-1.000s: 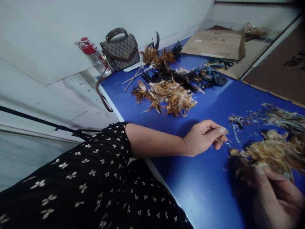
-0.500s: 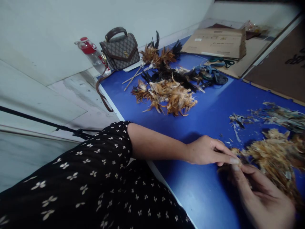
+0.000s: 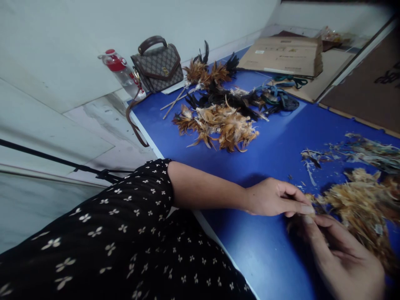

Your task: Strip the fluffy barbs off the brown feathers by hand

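My left hand (image 3: 278, 198) reaches in over the blue table, thumb and fingers pinched together. Its fingertips meet those of my right hand (image 3: 346, 258), whose thumb and forefinger are pinched as well. Small brown feathers (image 3: 318, 203) poke out just behind the joined fingertips; the parts inside the grip are mostly hidden. Close beyond my right hand lies a large pile of tan feathers (image 3: 353, 196). Farther back are stripped, pale blue-grey feather pieces (image 3: 371, 152) and loose scraps (image 3: 312, 157).
Orange-brown feather bundles (image 3: 228, 125) and black feathers (image 3: 218, 96) lie mid-table, near thin sticks (image 3: 173, 102) and blue-green ribbons (image 3: 281, 93). A handbag (image 3: 161, 66) and a red-capped bottle (image 3: 123, 73) stand at the left wall. Folded cardboard (image 3: 281, 54) lies at the back.
Both hands stay at nearly the same spot, fingertips still together. My fingers shift only slightly; the piles on the table look the same.
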